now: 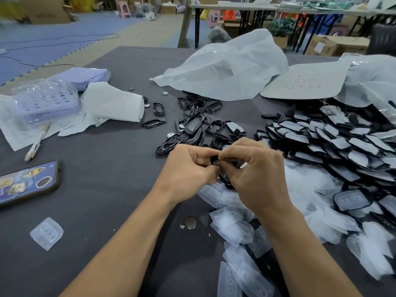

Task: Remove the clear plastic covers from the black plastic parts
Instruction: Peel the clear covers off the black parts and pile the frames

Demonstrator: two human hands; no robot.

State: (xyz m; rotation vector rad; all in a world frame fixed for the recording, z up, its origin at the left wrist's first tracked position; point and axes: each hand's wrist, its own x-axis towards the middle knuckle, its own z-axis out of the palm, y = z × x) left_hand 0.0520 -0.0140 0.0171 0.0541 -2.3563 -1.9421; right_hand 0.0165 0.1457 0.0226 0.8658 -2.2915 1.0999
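Both my hands are closed on one black part [215,160], held just above the table near the middle of its near half. My left hand [188,168] pinches the part's left end between thumb and forefinger. My right hand [255,174] is bunched over the rest, fingertips meeting the left hand's at the part. Neither grip is open. Most of the part is hidden, so I cannot tell whether its clear cover is on or already lifting. What shows suggests the long axis runs roughly left to right, from one grip to the other. Both hands are on the part, neither nearer. My judgement: the peel must start at the seam between my fingertips and pull toward the right.

Bare black frames [192,125] lie heaped just beyond my hands, toward the far edge. Parts with covers on [334,142] are stacked along the right edge. Loose clear covers [233,228] are piled at the near right, under my right forearm, with one stray cover [46,233] near the left. A coin cell [191,222] lies between my forearms.

The table [111,185] is dark grey and matte. A phone [27,183] sits by its left edge, a white bag [225,65] toward the far edge. Beyond are foam floor mats and cardboard boxes.
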